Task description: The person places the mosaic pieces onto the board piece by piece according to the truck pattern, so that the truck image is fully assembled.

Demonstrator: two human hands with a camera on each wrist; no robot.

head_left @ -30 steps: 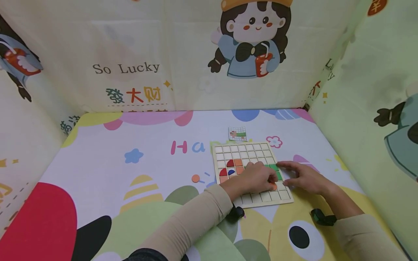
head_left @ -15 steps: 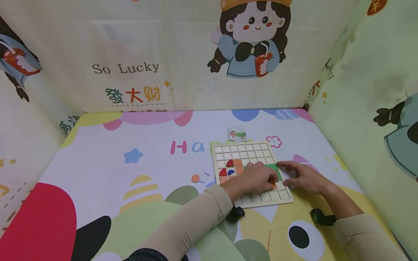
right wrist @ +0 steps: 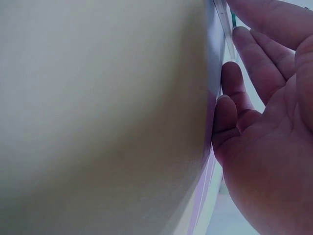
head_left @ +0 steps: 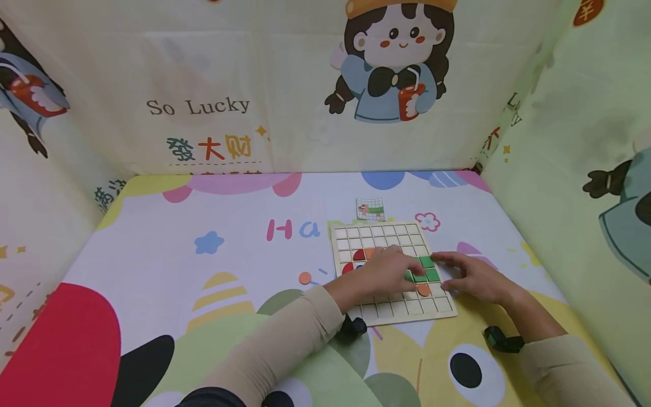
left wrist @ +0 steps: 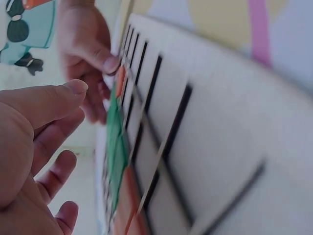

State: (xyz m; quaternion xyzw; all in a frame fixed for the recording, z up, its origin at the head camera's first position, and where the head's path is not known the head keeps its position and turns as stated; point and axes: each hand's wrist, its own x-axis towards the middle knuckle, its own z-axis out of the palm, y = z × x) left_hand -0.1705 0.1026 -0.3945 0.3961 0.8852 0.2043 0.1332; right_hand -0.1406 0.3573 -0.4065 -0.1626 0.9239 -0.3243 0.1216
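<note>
A pale wooden grid board (head_left: 402, 309) lies on the tablecloth with coloured tiles in its cells. My left hand (head_left: 389, 271) hovers over the middle of the board, hiding some tiles; the left wrist view shows its fingers relaxed and holding nothing. Right by its fingertips sits a round orange piece (head_left: 424, 290). Green square tiles (head_left: 432, 275) fill cells near the right side, and red curved-edge tiles (head_left: 359, 255) lie at the left. Along the board's right edge my right hand (head_left: 475, 277) rests, its fingers extended and thumb touching the edge in the left wrist view (left wrist: 110, 64).
A small picture card (head_left: 370, 209) with a gridded drawing lies just behind the board. Black wrist devices, one under the left wrist (head_left: 351, 328) and one by the right wrist (head_left: 502, 339), sit low near the cloth. Printed fabric walls (head_left: 300, 141) enclose the table at back and sides.
My left hand has drawn back to the left and its fingers have loosened, leaving the round orange piece in view on the board. The right hand stays at the board's edge.
</note>
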